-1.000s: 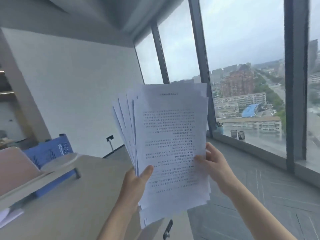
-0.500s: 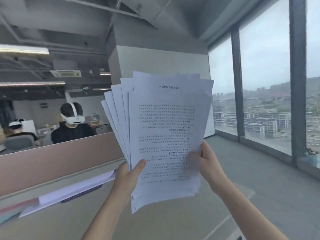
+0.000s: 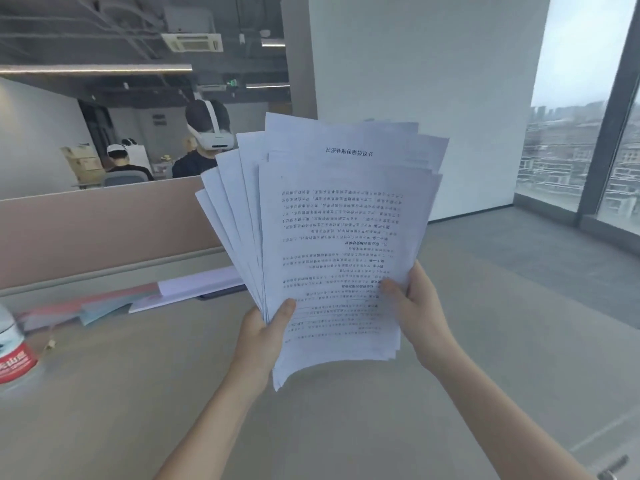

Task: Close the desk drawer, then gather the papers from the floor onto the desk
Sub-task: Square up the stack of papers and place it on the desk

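A fanned stack of printed white papers (image 3: pixel 332 237) is held upright in front of me, above the beige desk (image 3: pixel 145 393). My left hand (image 3: pixel 265 336) grips the stack's lower left edge, thumb on the front sheet. My right hand (image 3: pixel 415 306) grips the lower right edge, thumb pressed on the text. The top sheet's print is upside down. The desk drawer is out of view, apart from a metal handle (image 3: pixel 614 467) at the bottom right corner.
A pink partition (image 3: pixel 86 233) runs along the desk's far edge. Flat folders and white sheets (image 3: pixel 145 296) lie below it. A red-labelled bottle (image 3: pixel 12 355) stands at the left edge. People sit behind the partition. A white pillar and windows are on the right.
My view has swung left from the windows to the desk and partition. Both hands have kept their grip on the papers, which now hang over the desk top.
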